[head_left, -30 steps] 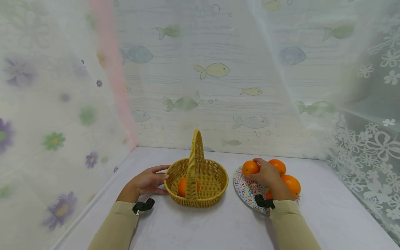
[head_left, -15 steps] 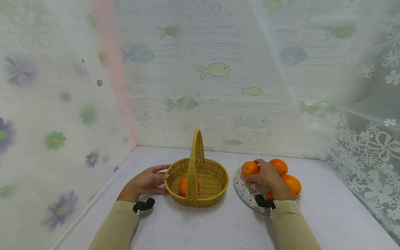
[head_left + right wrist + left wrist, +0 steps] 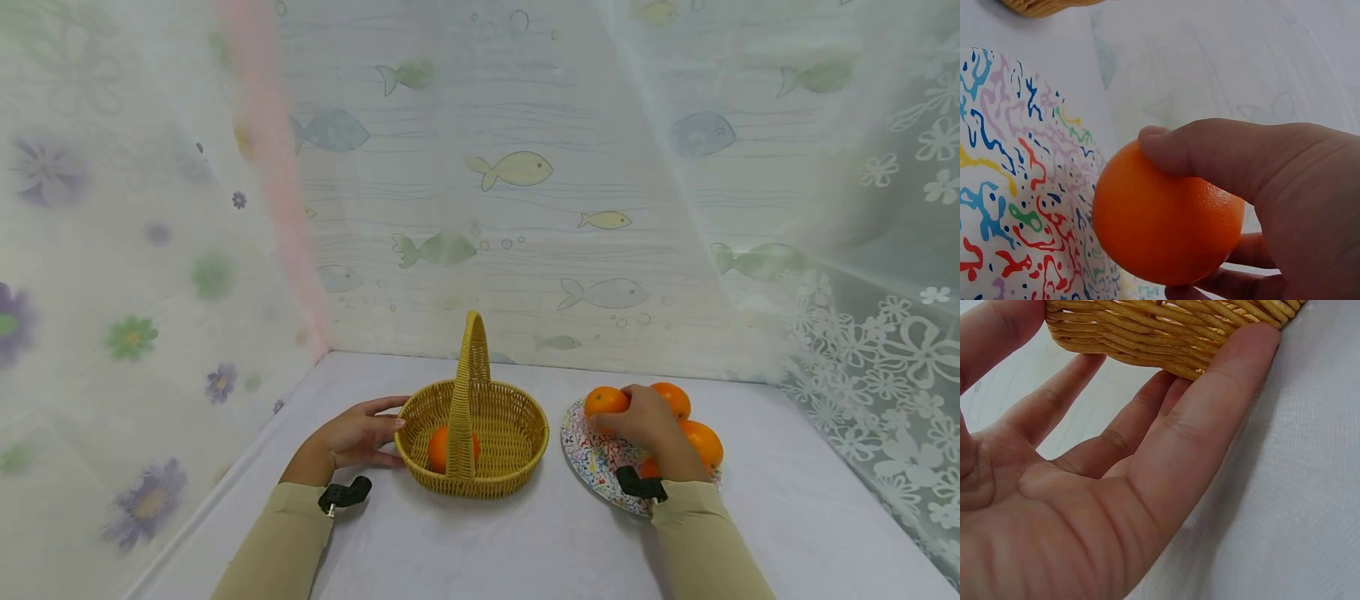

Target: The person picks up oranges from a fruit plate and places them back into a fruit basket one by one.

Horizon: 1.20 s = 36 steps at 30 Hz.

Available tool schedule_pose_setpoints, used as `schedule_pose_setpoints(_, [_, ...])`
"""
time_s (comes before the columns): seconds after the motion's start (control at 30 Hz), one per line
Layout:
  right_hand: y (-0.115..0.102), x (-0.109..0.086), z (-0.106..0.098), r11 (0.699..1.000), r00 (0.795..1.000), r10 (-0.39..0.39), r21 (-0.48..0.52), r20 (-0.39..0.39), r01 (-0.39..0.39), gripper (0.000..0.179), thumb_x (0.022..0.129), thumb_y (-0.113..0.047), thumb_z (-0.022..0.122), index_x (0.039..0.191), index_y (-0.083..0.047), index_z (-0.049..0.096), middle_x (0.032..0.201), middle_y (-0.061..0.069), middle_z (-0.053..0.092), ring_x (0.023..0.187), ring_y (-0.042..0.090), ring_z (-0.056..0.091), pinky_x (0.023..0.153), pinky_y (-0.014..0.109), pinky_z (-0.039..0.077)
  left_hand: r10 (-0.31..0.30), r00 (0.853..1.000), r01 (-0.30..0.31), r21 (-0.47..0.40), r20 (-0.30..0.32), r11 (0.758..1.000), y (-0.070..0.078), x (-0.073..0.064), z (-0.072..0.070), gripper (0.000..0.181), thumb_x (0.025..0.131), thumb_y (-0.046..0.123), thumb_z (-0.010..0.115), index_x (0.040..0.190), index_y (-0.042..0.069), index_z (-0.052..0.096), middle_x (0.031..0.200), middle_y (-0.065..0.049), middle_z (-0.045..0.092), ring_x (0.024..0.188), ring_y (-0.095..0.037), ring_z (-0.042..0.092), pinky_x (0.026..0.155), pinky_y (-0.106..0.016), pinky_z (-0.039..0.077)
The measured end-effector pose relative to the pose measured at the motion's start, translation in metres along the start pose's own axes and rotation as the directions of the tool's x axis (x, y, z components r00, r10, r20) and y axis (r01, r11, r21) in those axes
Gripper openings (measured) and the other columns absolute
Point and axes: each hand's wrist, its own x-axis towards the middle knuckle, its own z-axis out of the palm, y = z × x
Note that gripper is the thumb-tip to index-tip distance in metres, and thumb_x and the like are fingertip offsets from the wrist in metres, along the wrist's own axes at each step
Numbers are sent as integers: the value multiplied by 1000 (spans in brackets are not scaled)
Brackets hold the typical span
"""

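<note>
My right hand holds an orange over the back left part of a round plate with colourful squiggles. In the right wrist view the thumb lies on one side of this orange and fingers curl round the other. At the left end of a yellow wicker basket, my left hand rests its spread, mostly straight fingers against the wall. The left wrist view shows fingertips touching the woven side. Inside the basket sits one orange, partly behind the handle.
More oranges lie on the plate: one at the back, one at the right, and one mostly hidden by the right wrist. The basket's tall handle arches upward. A white cloth covers the table, with printed curtains behind.
My right hand and its orange have shifted slightly to the right, and the orange has turned a little. The left hand and basket have stayed in place.
</note>
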Motion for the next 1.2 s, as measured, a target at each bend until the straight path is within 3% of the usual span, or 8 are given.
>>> schedule_pose_setpoints(0.73, [-8,-9,-9,997,1000,28,65,-2,-27,88,84,-57,77,148,-3,49,133,20,64,104,32,59,87,45,52,-5,999,5,6,-39,1000,-5,3,0,62,101,13,65,158,16,41,152,-14,53,127,-29,60,93,-64,56])
schedule_pose_setpoints(1.2, [-17,-10,-15,994,1000,14,110,-5,-14,89,84,-59,77,148,-3,48,134,19,62,105,31,61,84,40,55,-2,1000,2,9,-27,1000,-3,3,-2,63,101,15,65,159,16,39,154,-14,50,129,-30,59,93,-64,56])
